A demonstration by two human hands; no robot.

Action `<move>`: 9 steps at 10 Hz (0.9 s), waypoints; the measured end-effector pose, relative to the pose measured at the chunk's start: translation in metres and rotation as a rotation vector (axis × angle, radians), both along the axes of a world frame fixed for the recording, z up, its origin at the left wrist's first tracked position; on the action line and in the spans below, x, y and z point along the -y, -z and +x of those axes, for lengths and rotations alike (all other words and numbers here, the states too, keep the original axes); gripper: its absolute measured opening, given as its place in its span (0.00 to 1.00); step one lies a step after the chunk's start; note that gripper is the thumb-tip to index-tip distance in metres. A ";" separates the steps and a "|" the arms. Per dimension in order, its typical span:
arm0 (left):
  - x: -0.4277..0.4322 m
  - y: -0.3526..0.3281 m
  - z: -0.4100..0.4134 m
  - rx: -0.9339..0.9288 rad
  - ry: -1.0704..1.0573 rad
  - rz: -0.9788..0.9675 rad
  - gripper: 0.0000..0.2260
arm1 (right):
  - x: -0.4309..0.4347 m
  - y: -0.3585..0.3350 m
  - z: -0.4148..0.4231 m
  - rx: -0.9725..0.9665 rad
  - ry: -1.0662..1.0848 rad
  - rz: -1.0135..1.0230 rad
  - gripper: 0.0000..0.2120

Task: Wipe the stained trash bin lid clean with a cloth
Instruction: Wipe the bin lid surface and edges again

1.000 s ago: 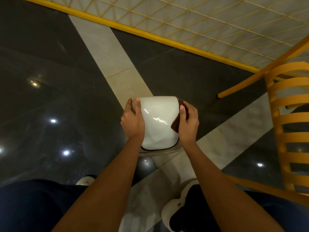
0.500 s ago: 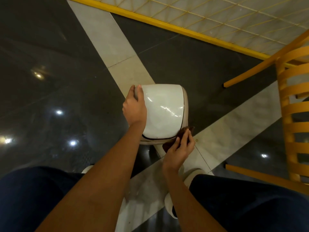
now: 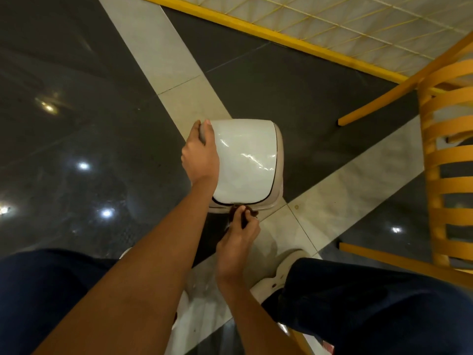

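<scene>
A small trash bin stands on the floor between my knees, topped by a glossy white lid (image 3: pixel 245 160) with a beige rim (image 3: pixel 279 162). My left hand (image 3: pixel 201 156) grips the lid's left edge, thumb at the far corner. My right hand (image 3: pixel 239 235) is at the near front edge of the bin, fingers closed on a dark brown cloth (image 3: pixel 236 210) that presses against the rim just below the lid. Most of the cloth is hidden under my fingers.
A yellow slatted chair (image 3: pixel 445 175) stands close on the right, its legs reaching toward the bin. A yellow-framed panel (image 3: pixel 281 37) runs along the far side. My white shoes (image 3: pixel 279 275) and dark trousers flank the bin on the glossy dark tile floor.
My right hand has carried the cloth from the lid's right side down around the near right corner to the front edge. My left hand has stayed on the left edge.
</scene>
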State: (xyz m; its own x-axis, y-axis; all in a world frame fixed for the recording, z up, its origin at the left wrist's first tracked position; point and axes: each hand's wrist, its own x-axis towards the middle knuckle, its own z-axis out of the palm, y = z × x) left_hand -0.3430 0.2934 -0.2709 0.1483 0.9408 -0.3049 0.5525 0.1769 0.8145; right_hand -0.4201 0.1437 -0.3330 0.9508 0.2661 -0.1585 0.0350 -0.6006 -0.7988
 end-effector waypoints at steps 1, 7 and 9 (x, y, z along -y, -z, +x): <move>0.000 0.000 0.000 0.003 0.004 0.003 0.20 | 0.003 -0.002 -0.010 -0.120 -0.242 0.034 0.19; -0.003 0.005 0.000 0.018 -0.005 -0.007 0.20 | 0.041 0.016 0.098 0.705 -1.143 -0.134 0.16; -0.002 0.007 0.000 0.010 -0.004 0.001 0.20 | 0.037 0.013 0.102 0.653 -1.145 -0.121 0.17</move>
State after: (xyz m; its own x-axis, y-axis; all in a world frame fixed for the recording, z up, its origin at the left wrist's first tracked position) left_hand -0.3432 0.2955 -0.2782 0.1478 0.9417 -0.3024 0.5436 0.1781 0.8202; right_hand -0.3178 0.1064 -0.3460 0.1099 0.9809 0.1602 0.9219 -0.0403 -0.3854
